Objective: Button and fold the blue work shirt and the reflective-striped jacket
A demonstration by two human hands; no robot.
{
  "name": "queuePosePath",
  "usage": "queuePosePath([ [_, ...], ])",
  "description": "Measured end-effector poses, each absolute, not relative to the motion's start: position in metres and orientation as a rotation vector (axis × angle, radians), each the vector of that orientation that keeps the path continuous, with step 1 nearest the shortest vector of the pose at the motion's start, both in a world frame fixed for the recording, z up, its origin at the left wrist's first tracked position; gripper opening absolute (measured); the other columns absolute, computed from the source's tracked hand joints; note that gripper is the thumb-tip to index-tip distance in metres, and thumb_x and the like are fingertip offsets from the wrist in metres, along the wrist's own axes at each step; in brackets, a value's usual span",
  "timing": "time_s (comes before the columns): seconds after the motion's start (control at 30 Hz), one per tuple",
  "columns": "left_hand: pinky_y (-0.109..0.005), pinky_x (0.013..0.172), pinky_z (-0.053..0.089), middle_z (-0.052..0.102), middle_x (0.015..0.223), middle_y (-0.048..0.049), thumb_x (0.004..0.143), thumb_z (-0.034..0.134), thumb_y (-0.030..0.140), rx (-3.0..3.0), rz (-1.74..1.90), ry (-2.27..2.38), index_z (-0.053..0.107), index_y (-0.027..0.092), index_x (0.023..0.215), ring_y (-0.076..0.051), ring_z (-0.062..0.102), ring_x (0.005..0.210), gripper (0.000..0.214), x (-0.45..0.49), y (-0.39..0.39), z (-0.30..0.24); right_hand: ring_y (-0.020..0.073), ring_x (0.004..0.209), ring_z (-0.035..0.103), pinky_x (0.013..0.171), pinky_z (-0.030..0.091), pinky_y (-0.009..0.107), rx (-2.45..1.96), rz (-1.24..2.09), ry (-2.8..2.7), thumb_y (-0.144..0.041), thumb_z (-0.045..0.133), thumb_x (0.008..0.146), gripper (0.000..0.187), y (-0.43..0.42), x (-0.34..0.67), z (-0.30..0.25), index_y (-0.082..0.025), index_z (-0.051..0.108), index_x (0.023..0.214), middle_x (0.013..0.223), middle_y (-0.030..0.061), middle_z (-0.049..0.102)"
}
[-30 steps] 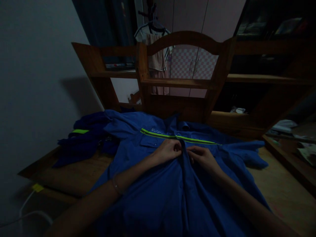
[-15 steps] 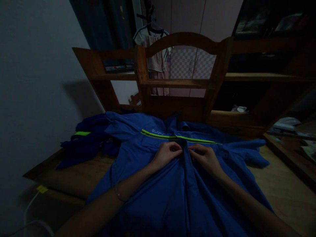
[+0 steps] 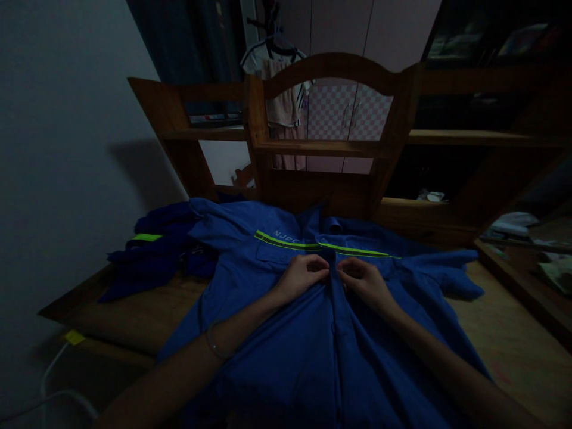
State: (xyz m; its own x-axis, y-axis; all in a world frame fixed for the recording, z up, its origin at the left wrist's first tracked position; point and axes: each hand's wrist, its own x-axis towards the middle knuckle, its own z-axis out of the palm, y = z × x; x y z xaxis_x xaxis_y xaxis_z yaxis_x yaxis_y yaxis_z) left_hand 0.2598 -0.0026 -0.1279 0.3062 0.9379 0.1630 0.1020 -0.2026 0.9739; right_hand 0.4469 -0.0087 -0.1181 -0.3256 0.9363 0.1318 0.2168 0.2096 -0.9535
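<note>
Blue shirt (image 3: 272, 351), one: laid front up on the wooden table (image 3: 518, 322); lower end dark and cut off by the frame. Chest pocket (image 3: 270, 254), one visible, flap down, contents hidden. Lettering above it begins "NJPC", remainder hard to read.

Hands, two, at the shirt's front placket (image 3: 333, 286): left hand (image 3: 299, 278), thumb and forefinger pinched on its edge; right hand (image 3: 364, 283), fingertips closed on the opposite side. Any button between them is hidden. Bracelet (image 3: 213, 342), one, on the left forearm.

Shelf unit (image 3: 319, 146), one, beyond the shirt; its lower right compartment holds a small whitish item (image 3: 433, 196), indistinct.

Darker blue clothing (image 3: 156, 259), left of the shirt, bunched; number of pieces unclear.
</note>
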Motion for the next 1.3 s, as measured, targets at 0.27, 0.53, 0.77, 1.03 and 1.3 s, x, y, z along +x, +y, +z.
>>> queuePosePath([
  [0.27, -0.026, 0.066, 0.05, 0.067, 0.073, -0.0065, 0.07, 0.068, 0.044, 1.194, 0.905, 0.987, 0.064, 0.009, 0.078, -0.015, 0.064, 0.066, 0.037, 0.264, -0.003, -0.12, 0.0135, 0.064, 0.06, 0.058, 0.045, 0.024, -1.15, 0.95, -1.846, -0.032, 0.058, 0.078, 0.017, -0.01, 0.445, -0.123, -0.017, 0.059, 0.086, 0.079, 0.0018, 0.064],
  [0.53, -0.021, 0.06, 0.046, 0.063, 0.067, -0.0003, 0.065, 0.073, 0.035, 1.18, 0.943, 1.05, 0.059, 0.011, 0.076, -0.011, 0.06, 0.06, 0.03, 0.266, -0.005, -0.126, 0.013, 0.067, 0.059, 0.061, 0.043, 0.023, -1.165, 0.761, -1.978, -0.028, 0.059, 0.079, 0.016, -0.016, 0.442, -0.122, -0.019, 0.058, 0.092, 0.079, 0.0001, 0.064],
  [0.77, -0.018, 0.054, 0.041, 0.06, 0.063, 0.0023, 0.064, 0.07, 0.02, 1.106, 0.956, 1.026, 0.054, 0.013, 0.084, -0.008, 0.055, 0.053, 0.026, 0.265, -0.003, -0.127, 0.0132, 0.069, 0.059, 0.062, 0.044, 0.024, -1.167, 0.792, -1.959, -0.028, 0.06, 0.078, 0.015, -0.013, 0.442, -0.125, -0.019, 0.057, 0.091, 0.08, -0.0001, 0.063],
  [1.03, -0.019, 0.053, 0.04, 0.056, 0.061, 0.004, 0.06, 0.071, 0.019, 1.117, 0.954, 0.989, 0.053, 0.013, 0.086, -0.007, 0.053, 0.051, 0.032, 0.265, -0.002, -0.128, 0.0108, 0.056, 0.054, 0.05, 0.043, 0.022, -1.105, 1.187, -1.74, -0.034, 0.066, 0.074, 0.029, -0.009, 0.443, -0.133, -0.018, 0.054, 0.095, 0.073, -0.0019, 0.056],
  [1.3, -0.019, 0.054, 0.041, 0.055, 0.062, 0.0045, 0.06, 0.072, 0.021, 1.137, 0.968, 0.974, 0.053, 0.013, 0.086, -0.008, 0.054, 0.053, 0.033, 0.265, -0.004, -0.125, 0.0083, 0.049, 0.053, 0.051, 0.043, 0.022, -1.071, 1.381, -1.583, -0.031, 0.068, 0.07, 0.03, -0.009, 0.442, -0.126, -0.016, 0.055, 0.093, 0.07, -0.0033, 0.056],
])
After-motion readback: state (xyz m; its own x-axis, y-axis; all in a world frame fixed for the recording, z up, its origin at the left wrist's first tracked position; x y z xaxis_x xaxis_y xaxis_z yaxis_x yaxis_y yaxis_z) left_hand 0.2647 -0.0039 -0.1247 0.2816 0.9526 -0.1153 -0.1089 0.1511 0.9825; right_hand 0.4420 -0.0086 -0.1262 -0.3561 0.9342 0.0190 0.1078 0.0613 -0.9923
